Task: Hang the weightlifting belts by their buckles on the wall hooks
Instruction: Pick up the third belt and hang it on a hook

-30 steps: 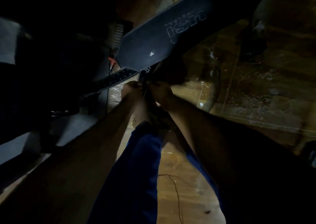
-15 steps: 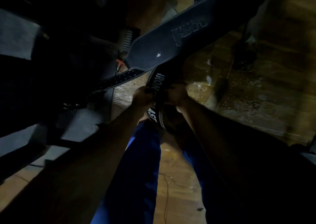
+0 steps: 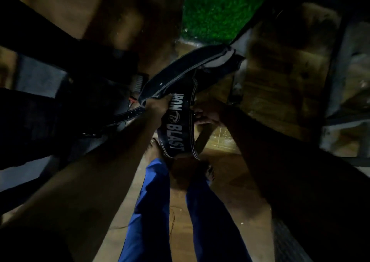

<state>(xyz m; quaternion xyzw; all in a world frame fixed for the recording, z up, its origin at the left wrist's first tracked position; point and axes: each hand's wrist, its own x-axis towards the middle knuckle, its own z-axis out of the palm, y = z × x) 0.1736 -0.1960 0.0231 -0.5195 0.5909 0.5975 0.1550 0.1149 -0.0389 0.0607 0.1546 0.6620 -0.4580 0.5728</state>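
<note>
The lettered belt (image 3: 177, 125) has come up clear of the plain belt (image 3: 180, 77) at 12 o'clock, gripped by left hand (image 3: 156, 109) and right hand (image 3: 206, 114), fingers closed on its edges. No buckle or hook shows yet.

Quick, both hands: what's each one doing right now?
Left hand: closed on the plain belt.
Right hand: closed at the lettered belt's edge; the exact grip is too dark to tell.
</note>
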